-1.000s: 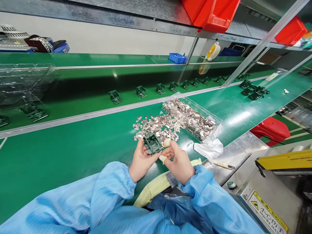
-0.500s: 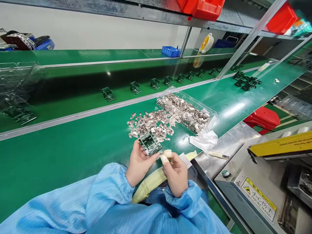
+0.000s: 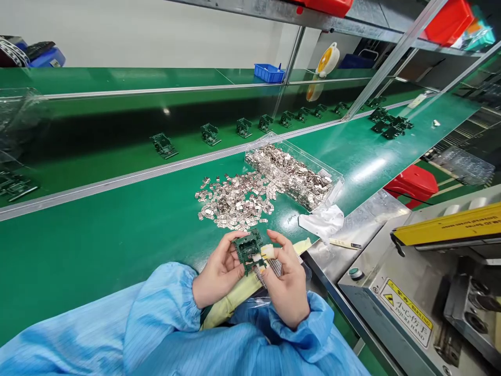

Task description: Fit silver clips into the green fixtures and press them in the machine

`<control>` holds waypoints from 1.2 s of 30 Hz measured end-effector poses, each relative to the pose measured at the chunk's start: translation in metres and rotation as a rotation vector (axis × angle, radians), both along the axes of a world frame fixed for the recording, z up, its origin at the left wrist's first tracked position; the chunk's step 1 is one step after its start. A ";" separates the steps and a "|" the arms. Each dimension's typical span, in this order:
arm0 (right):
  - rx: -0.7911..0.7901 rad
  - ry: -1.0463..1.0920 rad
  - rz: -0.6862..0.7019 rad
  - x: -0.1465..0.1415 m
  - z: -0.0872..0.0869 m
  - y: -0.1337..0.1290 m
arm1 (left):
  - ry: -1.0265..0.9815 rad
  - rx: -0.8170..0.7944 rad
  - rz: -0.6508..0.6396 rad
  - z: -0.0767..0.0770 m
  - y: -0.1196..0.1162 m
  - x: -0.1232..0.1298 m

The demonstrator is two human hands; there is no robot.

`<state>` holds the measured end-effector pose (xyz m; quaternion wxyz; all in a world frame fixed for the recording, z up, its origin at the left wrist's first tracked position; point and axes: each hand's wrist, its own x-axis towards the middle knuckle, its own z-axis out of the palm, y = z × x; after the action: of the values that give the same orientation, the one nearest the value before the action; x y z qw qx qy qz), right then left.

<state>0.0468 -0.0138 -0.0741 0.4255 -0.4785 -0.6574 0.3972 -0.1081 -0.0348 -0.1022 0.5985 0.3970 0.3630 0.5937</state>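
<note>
My left hand [image 3: 219, 272] grips a green circuit board assembly [image 3: 248, 248] by its left side, thumb at the lower edge and fingers behind. At the assembly's right side is my right hand [image 3: 288, 282], its thumb and a covered fingertip closed against the lower right corner while the index finger stands raised. Pale yellow finger covers [image 3: 267, 251] show on its fingertips. Whatever lies between those fingertips is too small and hidden to make out. Just beyond the hands a loose heap of small silvery metal pieces [image 3: 235, 201] spreads over the green bench [image 3: 156, 230].
A clear plastic tray [image 3: 337, 189] holds many more metal pieces. Behind it, several board assemblies [image 3: 210, 133] line a green strip, with a cluster of boards [image 3: 389, 122] farther right. A white cloth [image 3: 323, 222] and a machine with a warning label [image 3: 407, 312] stand at right.
The board assembly has turned more upright and shifted slightly right and down. My right fingers, pinching a small piece below it, have come up against its right side. The whole view has shifted slightly.
</note>
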 end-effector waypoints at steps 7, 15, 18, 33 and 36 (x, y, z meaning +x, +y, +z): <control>0.025 -0.010 -0.041 -0.003 -0.003 -0.001 | 0.073 0.108 -0.062 0.001 -0.002 -0.001; -0.010 0.028 -0.037 -0.008 -0.003 -0.005 | 0.288 0.093 -0.001 -0.008 -0.005 -0.003; -0.197 0.202 0.006 -0.008 -0.006 -0.008 | 0.287 0.050 0.016 -0.008 -0.007 -0.002; -0.366 0.545 -0.054 -0.017 -0.002 -0.015 | 0.214 -0.032 -0.003 0.012 -0.017 0.008; -0.384 0.577 -0.072 -0.012 -0.004 -0.023 | 0.240 -0.043 -0.013 0.015 -0.024 0.014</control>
<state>0.0346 -0.0371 -0.0779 0.5096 -0.4408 -0.4061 0.6173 -0.0946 -0.0591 -0.0873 0.5631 0.4547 0.4420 0.5299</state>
